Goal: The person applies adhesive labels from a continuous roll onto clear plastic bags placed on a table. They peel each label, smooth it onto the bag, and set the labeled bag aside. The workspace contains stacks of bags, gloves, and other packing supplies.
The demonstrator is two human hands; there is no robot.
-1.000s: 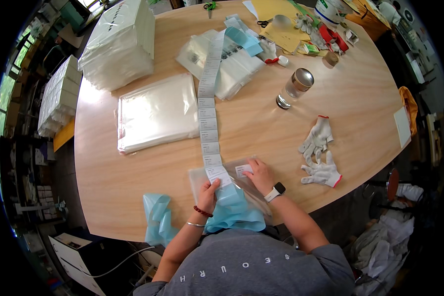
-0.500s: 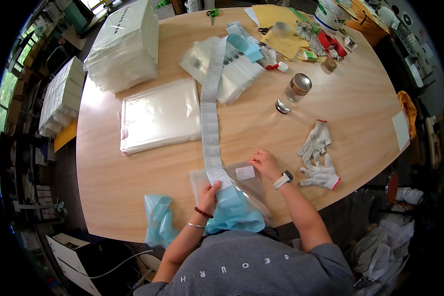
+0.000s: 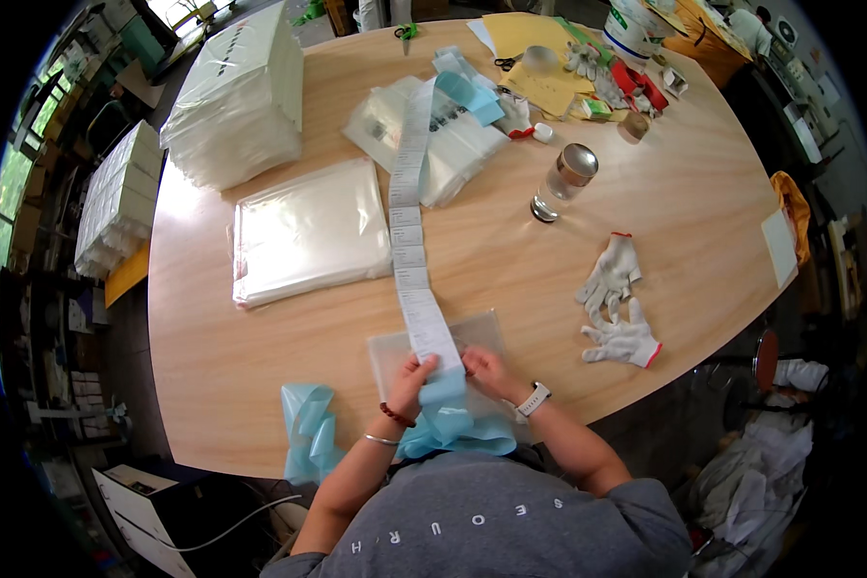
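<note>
A long strip of white printed labels [image 3: 416, 279] on light blue backing runs down the table toward me. My left hand [image 3: 410, 381] is closed on the left edge of its near end, thumb on top. At the strip's right edge, the fingers of my right hand [image 3: 492, 374] are pinched together. Beneath both hands lies a clear plastic bag [image 3: 486, 332], partly covered by the strip. Bare blue backing [image 3: 453, 429] hangs in loops below my hands. Another length of blue backing [image 3: 308, 429] droops over the table edge to the left.
A stack of clear bags [image 3: 313, 231] lies at left, with a tall pile of packed bags [image 3: 236, 106] behind it. More bags [image 3: 458, 154] lie under the strip's far end. To the right are a glass tumbler [image 3: 564, 183] and white work gloves [image 3: 621, 332]. Scissors [image 3: 407, 33] lie farther back.
My right hand has moved left from the bag's upper right to the strip's edge. The white label seen there on the bag is no longer visible. My left hand stays on the strip.
</note>
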